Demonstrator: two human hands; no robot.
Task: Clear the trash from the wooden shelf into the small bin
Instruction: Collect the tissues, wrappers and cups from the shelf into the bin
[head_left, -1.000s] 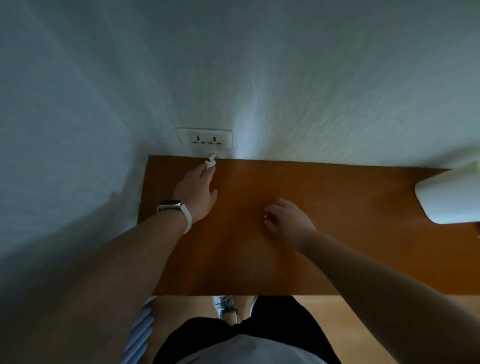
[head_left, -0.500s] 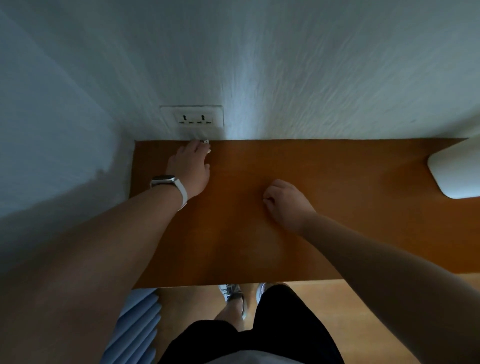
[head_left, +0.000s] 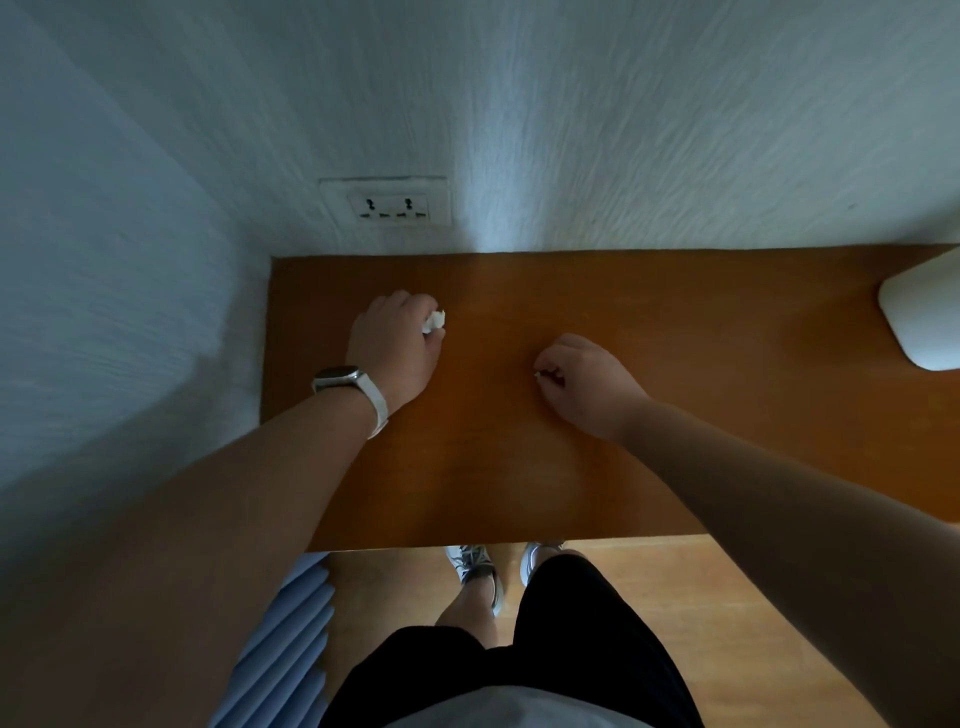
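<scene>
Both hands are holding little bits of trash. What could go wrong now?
The crumpled paper scrap sticks out of the left hand, so it might slip free while carried. The right hand pinches only a tiny white bit, easily dropped and lost on the wooden floor. No bin is in view.

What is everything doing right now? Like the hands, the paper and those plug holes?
Left hand: grips the paper ball.
Paper ball: crumpled, in that hand.
Right hand: pinches a tiny white scrap.
Wall socket: nothing plugged in.
Watch: strapped on left wrist.
</scene>
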